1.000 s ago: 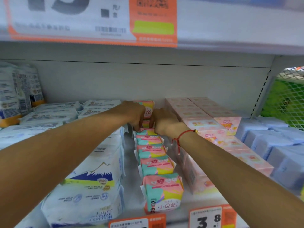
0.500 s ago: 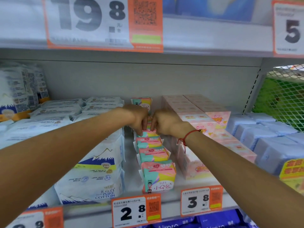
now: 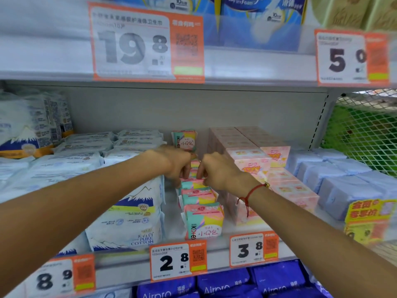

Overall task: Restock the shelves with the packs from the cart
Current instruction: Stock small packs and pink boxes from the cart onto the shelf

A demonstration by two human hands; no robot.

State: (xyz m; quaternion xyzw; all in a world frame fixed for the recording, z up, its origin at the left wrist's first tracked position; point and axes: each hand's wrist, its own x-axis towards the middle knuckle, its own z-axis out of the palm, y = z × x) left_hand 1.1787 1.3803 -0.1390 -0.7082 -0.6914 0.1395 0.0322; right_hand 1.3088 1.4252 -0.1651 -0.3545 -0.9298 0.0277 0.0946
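Still reaching mid-shelf (image 3: 214, 253), as before: left hand (image 3: 178, 165) and right hand (image 3: 219, 171) curling fingers onto one pack (image 3: 194, 183); three more lining toward front edge, fifth standing behind.

two bare forearms in view, no sleeves visible on either; left hand (image 3: 178, 163) bare, no ring, watch or band seen; right hand (image 3: 219, 171) bare too; right wrist wears thin red string bracelet (image 3: 251, 191) with small gold-coloured bead at outer side, knotted underneath, short loose red tail hanging from knot; no gloves
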